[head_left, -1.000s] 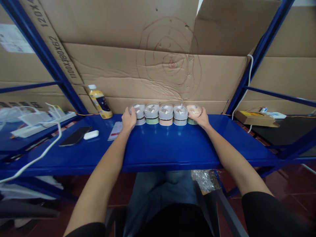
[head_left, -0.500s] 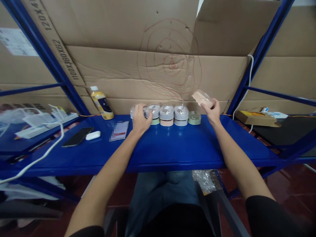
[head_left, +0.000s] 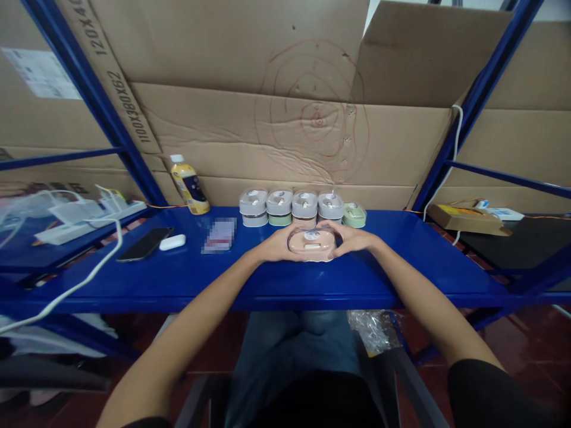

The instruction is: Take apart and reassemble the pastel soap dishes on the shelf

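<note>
Both my hands hold a pink lidded container (head_left: pixel 311 244) on the blue shelf (head_left: pixel 267 279), in the middle near me. My left hand (head_left: pixel 275 245) curls round its left side and my right hand (head_left: pixel 350 240) round its right side. Behind it, against the cardboard, stands a row of similar small containers (head_left: pixel 292 207); most are stacked two high with clear lids, and the rightmost is a single green container (head_left: pixel 354 214).
A yellow bottle (head_left: pixel 189 185) stands at the back left. A black phone (head_left: pixel 144 243), a white earbud case (head_left: pixel 172 241) and a small card (head_left: pixel 219 234) lie left of the row. White cables and a power strip (head_left: pixel 84 211) sit far left; a flat box (head_left: pixel 461 216) lies far right.
My right hand lifted the pink container off the green one at the row's right end and brought it down to the shelf's middle. My left hand left the row's left end and joined it.
</note>
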Tool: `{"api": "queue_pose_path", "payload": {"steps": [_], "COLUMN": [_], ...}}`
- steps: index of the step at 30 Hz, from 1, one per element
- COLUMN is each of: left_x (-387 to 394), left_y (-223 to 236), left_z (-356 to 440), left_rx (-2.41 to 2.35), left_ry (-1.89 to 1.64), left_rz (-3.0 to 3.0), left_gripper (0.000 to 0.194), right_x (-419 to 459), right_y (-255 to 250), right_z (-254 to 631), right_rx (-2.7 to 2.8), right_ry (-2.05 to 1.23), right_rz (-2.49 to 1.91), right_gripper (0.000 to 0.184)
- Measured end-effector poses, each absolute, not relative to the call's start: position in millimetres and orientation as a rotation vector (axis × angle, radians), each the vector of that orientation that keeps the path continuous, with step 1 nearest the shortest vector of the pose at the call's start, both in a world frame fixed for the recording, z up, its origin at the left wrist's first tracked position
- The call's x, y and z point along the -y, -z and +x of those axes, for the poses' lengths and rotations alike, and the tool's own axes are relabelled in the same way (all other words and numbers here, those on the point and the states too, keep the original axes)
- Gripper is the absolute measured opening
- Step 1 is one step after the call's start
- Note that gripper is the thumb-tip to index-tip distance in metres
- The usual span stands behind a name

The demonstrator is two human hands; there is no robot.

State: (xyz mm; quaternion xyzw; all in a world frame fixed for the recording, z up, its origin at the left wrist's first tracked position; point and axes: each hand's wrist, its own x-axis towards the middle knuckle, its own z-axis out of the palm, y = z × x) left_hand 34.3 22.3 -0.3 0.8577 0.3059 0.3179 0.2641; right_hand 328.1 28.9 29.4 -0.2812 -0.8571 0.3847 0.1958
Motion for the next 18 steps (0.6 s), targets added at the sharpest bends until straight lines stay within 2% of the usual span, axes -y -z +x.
{"api": "queue_pose_path", "payload": {"steps": [3, 10, 15, 16, 18], "left_x": [-17, -4, -7, -8, -8], "left_y": [-3, -4, -1, -1, -1], "left_z": [42, 57, 50, 49, 46], "left_rx": [-0.861, -0.819, -0.846, -0.87, -0.917], "left_ry": [-0.865, -0.92, -0.914, -0.905, -0.857], "left_rz": [2.392, 2.438, 2.416, 2.435, 2.488], "left_gripper": [0.097, 0.099, 0.107, 0.105, 0.089], "right_x": [-29, -14, -11, -12, -16], "right_y": [-31, -27, -40, -44, -53], "right_z": [332, 302, 307, 315, 333], "right_rx": [2.5, 2.515, 2.433, 2.406, 2.37], "right_ry": [-0.957, -0.407, -0.349, -0.353, -0.392], "right_rz": [-0.856, -0.873, -0.931, -0.948, -1.018], "right_gripper": [0.097, 0.108, 0.092, 0.087, 0.075]}}
